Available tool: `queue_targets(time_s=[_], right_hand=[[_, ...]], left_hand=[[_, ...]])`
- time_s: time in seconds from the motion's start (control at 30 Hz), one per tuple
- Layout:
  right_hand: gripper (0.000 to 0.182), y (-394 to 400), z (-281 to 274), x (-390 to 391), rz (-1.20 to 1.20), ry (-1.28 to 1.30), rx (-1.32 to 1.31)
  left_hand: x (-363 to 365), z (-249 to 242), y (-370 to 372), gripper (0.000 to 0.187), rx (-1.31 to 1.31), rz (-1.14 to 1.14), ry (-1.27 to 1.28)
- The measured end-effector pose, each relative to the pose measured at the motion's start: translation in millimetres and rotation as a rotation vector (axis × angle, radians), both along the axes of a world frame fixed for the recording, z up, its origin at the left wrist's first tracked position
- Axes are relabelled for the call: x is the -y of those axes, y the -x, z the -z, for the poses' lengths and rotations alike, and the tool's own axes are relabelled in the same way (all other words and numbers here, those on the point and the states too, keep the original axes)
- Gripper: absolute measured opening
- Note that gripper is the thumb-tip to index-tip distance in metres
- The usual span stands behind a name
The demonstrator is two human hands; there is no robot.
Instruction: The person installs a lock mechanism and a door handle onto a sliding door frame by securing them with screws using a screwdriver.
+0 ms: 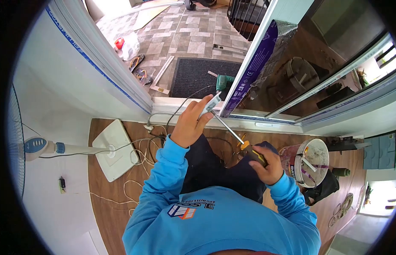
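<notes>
My left hand [190,121] pinches a small white fitting [212,104], which looks like a piece of door hardware, close to the sliding door's bottom track. Wrapped round the handle of a screwdriver [227,128] is my right hand [269,165], over my right knee. The yellow-and-black handle points towards me, and the long metal shaft slants up and left. Its tip meets the white fitting beside my left fingers, where it is partly hidden. Just beyond the fitting, a green power drill [225,81] stands by the door edge.
A paint bucket [293,163] with tools stands to my right, beside a black bag [324,190]. Loose cables [140,157] and a fan's white base [115,149] lie left. Past the track are a dark doormat [198,76], sandals [140,70] and a spirit level [229,49].
</notes>
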State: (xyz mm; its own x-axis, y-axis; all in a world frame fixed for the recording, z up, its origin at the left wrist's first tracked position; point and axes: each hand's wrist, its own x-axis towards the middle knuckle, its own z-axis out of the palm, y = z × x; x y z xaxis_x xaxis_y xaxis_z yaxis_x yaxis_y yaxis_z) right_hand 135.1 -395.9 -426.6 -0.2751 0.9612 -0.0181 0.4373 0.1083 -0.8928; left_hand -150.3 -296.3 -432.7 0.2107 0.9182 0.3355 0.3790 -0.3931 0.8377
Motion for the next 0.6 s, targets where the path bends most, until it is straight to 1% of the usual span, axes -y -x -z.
queue_targets(time_s=[0.03,0.07,0.13,0.17,0.2,0.27,0.3,0.33,0.4,0.43,0.47,0.5,0.53,0.57,0.6], right_hand=[[0.042,3,4,-2,-0.002,-0.537,0.305],[0.042,1,7,0,-0.001,-0.524,0.304],[0.048,-7,15,-3,0.097,-0.08,0.099],[0.047,-10,27,-3,0.114,0.116,-0.252],[0.047,-10,31,-1,0.125,0.124,-0.256],[0.052,-12,40,-5,0.064,0.645,-0.178],[0.056,-9,45,-5,-0.043,0.417,0.14],[0.056,-7,48,-4,-0.032,0.43,0.135],[0.059,-1,53,-1,0.071,0.093,0.475],[0.061,-7,58,-1,0.058,0.131,0.392],[0.061,-17,68,-6,0.066,0.135,0.389],[0.064,-27,81,-11,-0.087,0.07,0.355],[0.067,-26,78,-14,-0.237,0.01,0.317],[0.068,-25,73,-16,-0.181,0.244,0.388],[0.068,-21,70,-17,-0.171,0.249,0.38]], left_hand=[[0,1,2,0.046,-0.077,0.006,0.046],[3,3,1,0.045,-0.153,0.017,0.097],[4,14,-3,0.045,-0.122,0.015,0.061],[6,18,-6,0.044,-0.108,0.005,0.049],[10,22,-9,0.044,-0.094,-0.002,0.045],[12,31,-16,0.044,-0.13,0.009,0.051],[16,36,-19,0.044,-0.164,0.012,0.056],[17,42,-22,0.044,-0.167,0.026,0.066],[18,50,-27,0.043,-0.199,-0.038,0.047],[18,50,-28,0.043,-0.171,-0.052,0.088],[17,51,-29,0.043,-0.175,-0.043,0.089],[17,53,-30,0.042,-0.177,-0.061,0.07],[20,55,-30,0.042,-0.18,-0.076,0.056],[20,57,-31,0.042,-0.186,-0.063,0.062],[19,58,-33,0.042,-0.187,-0.077,0.053]])
